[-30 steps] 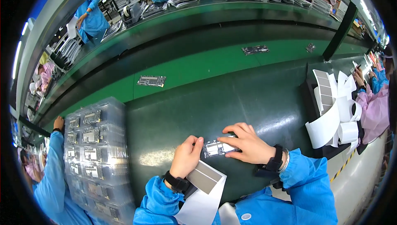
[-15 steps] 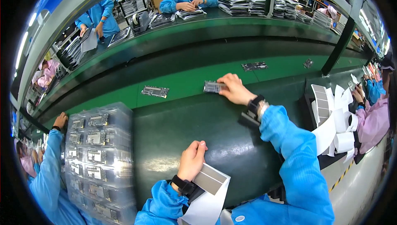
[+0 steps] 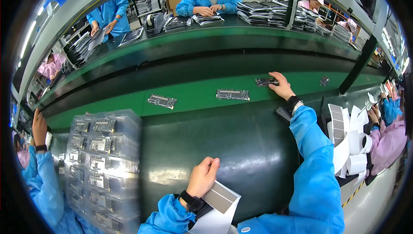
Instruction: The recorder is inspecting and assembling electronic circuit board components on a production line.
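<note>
My right hand [image 3: 282,86] reaches over the green belt, its fingers closed on the right end of a dark circuit board [image 3: 263,81]. Part of that board is hidden under the fingers. Left of it, two more circuit boards lie flat on the belt, a nearer one [image 3: 232,94] and a farther-left one [image 3: 162,101]. Low in the middle, my left hand [image 3: 204,177] is curled with the thumb on top. A white strip with grey labels [image 3: 220,197] comes out from under its palm side and hangs toward my lap; its gripped part is hidden.
A tall stack of clear plastic trays [image 3: 138,148] with boards inside stands at left, beside a co-worker's hand [image 3: 39,127]. White label strips [image 3: 356,139] pile up at right. A dark post [image 3: 358,64] rises beyond the belt [image 3: 193,98]. People work across the line.
My right hand has let go of one board, leaving it on the belt, and moved right and away to another. My left hand and its strip have shifted slightly down.
</note>
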Demonstrator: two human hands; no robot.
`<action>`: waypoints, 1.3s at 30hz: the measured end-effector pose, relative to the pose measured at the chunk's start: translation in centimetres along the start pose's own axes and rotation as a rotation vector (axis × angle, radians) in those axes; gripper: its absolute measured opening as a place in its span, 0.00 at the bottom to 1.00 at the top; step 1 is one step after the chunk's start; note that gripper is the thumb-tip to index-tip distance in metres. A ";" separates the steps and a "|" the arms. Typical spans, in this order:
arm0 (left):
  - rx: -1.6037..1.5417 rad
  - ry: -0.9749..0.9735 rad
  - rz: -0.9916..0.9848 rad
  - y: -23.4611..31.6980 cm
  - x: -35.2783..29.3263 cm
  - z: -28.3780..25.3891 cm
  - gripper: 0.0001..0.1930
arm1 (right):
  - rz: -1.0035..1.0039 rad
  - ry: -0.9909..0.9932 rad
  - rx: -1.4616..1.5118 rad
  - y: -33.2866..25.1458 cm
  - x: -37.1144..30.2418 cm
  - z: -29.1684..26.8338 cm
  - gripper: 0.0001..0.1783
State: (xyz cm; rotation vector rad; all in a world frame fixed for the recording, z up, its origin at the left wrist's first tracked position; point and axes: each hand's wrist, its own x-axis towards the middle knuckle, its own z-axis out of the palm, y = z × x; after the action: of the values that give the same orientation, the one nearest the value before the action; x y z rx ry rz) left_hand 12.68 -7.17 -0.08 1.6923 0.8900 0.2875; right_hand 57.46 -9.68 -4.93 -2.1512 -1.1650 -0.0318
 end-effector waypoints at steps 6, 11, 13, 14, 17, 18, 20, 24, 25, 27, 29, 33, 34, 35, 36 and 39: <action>-0.028 -0.008 -0.009 -0.3 0.2 0.1 0.16 | 0.062 -0.087 -0.086 2.5 0.2 -0.6 0.20; -0.035 -0.019 0.007 -0.2 0.4 0.5 0.16 | -0.123 0.242 0.190 3.9 0.7 0.5 0.13; -0.030 -0.009 0.000 -0.5 0.3 0.3 0.16 | -0.031 0.230 0.261 2.1 0.5 1.1 0.14; -0.025 -0.003 0.009 -0.5 0.3 0.1 0.16 | 0.062 0.220 0.327 0.7 0.3 1.2 0.15; -0.011 0.008 0.023 -0.5 0.1 0.0 0.17 | 0.163 0.063 0.564 -4.7 -1.6 0.8 0.16; 0.003 0.015 0.031 -0.5 0.1 0.0 0.17 | 0.157 0.012 0.672 -6.2 -2.4 0.9 0.15; -0.012 0.007 0.021 -0.3 0.2 0.1 0.17 | 0.127 -0.166 0.744 -8.3 -4.2 0.9 0.13; -0.030 -0.010 0.030 -0.4 0.3 0.3 0.18 | 0.186 -0.514 0.881 -13.1 -9.1 0.6 0.08; -0.037 -0.008 0.034 -0.7 0.2 0.2 0.18 | 0.216 -0.608 0.931 -14.2 -10.1 0.3 0.07; -0.032 -0.005 0.039 -0.7 0.1 0.2 0.18 | 0.349 -0.595 0.948 -16.6 -12.8 -0.5 0.10; -0.025 0.000 0.044 -0.8 0.1 0.2 0.19 | 0.412 -0.578 0.973 -17.5 -15.3 -0.7 0.11; -0.037 0.023 0.064 -1.2 0.0 0.2 0.19 | 0.537 -0.489 1.114 -18.7 -20.2 -1.3 0.07; -0.034 0.023 0.071 -1.1 0.0 0.2 0.20 | 0.554 -0.409 1.156 -19.2 -21.8 -1.2 0.07; -0.037 0.027 0.078 -1.1 0.0 0.3 0.20 | 0.595 -0.344 1.239 -20.0 -23.2 -1.1 0.07; -0.040 0.020 0.075 -1.0 0.1 0.4 0.20 | 0.579 -0.327 1.213 -20.2 -24.5 -1.3 0.07; -0.048 0.023 0.083 -0.9 0.1 0.4 0.19 | 0.616 -0.265 1.224 -21.5 -27.5 -0.5 0.08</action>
State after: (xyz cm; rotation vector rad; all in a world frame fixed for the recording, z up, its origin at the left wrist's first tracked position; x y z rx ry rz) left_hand 12.62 -7.38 -1.04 1.6867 0.8246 0.3826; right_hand 25.04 -22.16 -1.58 -1.2820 -0.3534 0.9902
